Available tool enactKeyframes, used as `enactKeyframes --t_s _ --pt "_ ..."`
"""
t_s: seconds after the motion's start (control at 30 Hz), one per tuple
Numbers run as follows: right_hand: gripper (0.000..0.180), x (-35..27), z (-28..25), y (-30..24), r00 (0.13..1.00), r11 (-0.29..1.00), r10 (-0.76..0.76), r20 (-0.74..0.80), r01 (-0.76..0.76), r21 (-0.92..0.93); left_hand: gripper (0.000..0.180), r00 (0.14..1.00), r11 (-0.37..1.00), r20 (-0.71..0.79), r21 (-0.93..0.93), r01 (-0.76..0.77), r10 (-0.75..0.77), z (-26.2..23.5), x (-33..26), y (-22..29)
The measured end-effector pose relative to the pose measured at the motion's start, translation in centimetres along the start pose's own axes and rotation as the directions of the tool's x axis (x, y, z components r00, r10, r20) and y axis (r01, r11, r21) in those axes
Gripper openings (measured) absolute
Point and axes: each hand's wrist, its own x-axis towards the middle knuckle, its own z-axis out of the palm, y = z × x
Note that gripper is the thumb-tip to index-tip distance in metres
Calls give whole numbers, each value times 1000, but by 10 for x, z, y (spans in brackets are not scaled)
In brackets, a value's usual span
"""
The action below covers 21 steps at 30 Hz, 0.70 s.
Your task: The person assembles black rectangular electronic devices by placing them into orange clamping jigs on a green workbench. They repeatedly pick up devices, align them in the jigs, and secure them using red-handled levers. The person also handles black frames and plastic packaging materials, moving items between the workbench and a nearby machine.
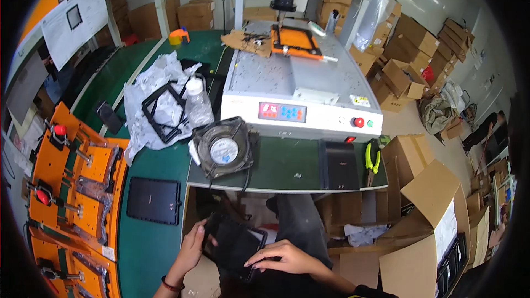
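Note:
Over my lap, below the bench's front edge, I have a flat black rectangular panel with a raised rim, tilted. A pale grey patch shows near its upper right corner. My left hand grips its left edge, thumb on top and the other fingers partly hidden. My right hand lies over its lower right edge, with bent fingertips pressed on it. A similar black panel lies flat on the green bench to the left. A dark box-like panel and yellow-green pliers lie at the bench's right front.
A fan stands before a white press machine carrying an orange fixture. Orange clamp jigs line the left. A plastic bottle and black frame rest on crumpled wrapping. Open cartons stand right.

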Motion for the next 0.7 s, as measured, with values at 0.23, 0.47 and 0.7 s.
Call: enactKeyframes --t_s 0.23,0.47,0.7 --pt "24 9 -16 -4 1000 993 -3 13 4 -119 46 975 846 -75 -515 140 -207 19 15 -2" --pt "18 -2 -36 -17 995 958 1 -95 -29 -285 55 880 424 338 -780 460 -333 23 10 -20" --pt "16 -27 -59 -28 950 982 -71 -305 13 -190 73 998 832 -51 -551 -58 36 41 10 7"
